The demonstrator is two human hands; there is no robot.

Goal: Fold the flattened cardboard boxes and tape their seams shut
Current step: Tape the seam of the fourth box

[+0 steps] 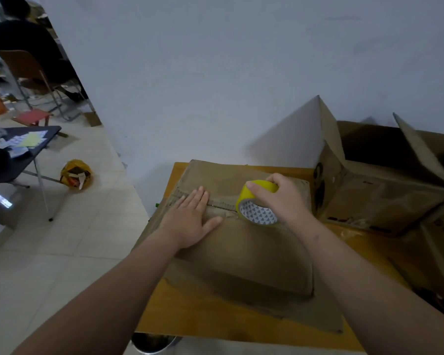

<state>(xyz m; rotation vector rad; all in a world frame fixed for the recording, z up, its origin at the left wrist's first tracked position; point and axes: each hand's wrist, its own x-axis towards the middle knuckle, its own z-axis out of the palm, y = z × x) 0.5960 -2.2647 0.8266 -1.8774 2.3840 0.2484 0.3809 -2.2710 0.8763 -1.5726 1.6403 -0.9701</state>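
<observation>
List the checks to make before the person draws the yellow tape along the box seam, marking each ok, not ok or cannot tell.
1. Flaps held down: left hand presses flat on the cardboard box beside the seam: ok.
2. Roll secured: right hand grips the yellow tape roll: ok.
3. Roll aligned: it sits on the seam: ok.
4. Tape end stuck down: hidden under the roll: cannot tell.
5. Box supported: it lies on the wooden table: ok.
</observation>
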